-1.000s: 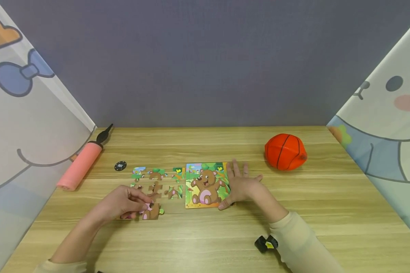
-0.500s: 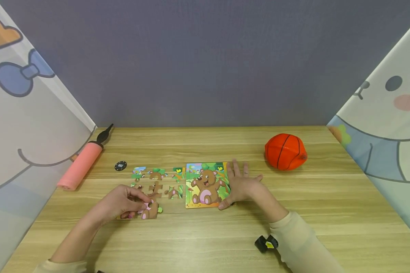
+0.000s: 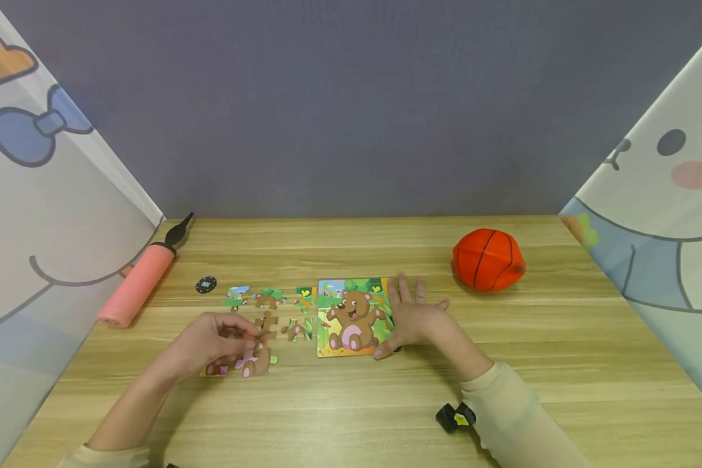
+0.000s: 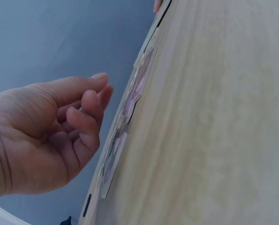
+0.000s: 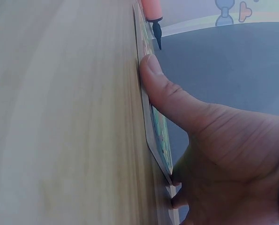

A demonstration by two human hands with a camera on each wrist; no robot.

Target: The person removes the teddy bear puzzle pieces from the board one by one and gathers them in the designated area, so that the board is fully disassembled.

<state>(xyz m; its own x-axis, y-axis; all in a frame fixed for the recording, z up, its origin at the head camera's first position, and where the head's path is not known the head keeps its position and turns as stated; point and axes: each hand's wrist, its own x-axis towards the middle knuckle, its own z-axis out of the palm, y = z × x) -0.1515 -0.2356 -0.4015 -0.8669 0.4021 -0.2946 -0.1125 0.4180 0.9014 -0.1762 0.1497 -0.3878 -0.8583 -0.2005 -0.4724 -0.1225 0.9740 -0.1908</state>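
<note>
My left hand (image 3: pixel 213 341) hovers just over the lower left jigsaw pieces in the head view. In the left wrist view its fingers are loosely bent, with nothing seen between them. Just beneath lies a brown and pink bear piece (image 3: pixel 257 363), close to its pink neighbour. Behind these are a brown piece (image 3: pixel 265 325), a paw piece (image 3: pixel 297 329) and several others in loose rows. To the right, the bear picture board (image 3: pixel 351 318) lies flat. My right hand (image 3: pixel 415 320) rests on its right side with fingers spread; the thumb (image 5: pixel 160 89) lies along the near edge.
A pink hand pump (image 3: pixel 140 283) with a black nozzle lies at the left. Near it is a round black chip (image 3: pixel 207 285). A red ball (image 3: pixel 488 260) sits at the back right. A small black object (image 3: pixel 456 418) lies beside the right sleeve.
The brown and pink bear piece has slid slightly left against its neighbour. My left hand has since let it go and lifted a little. The right hand has stayed put on the board.
</note>
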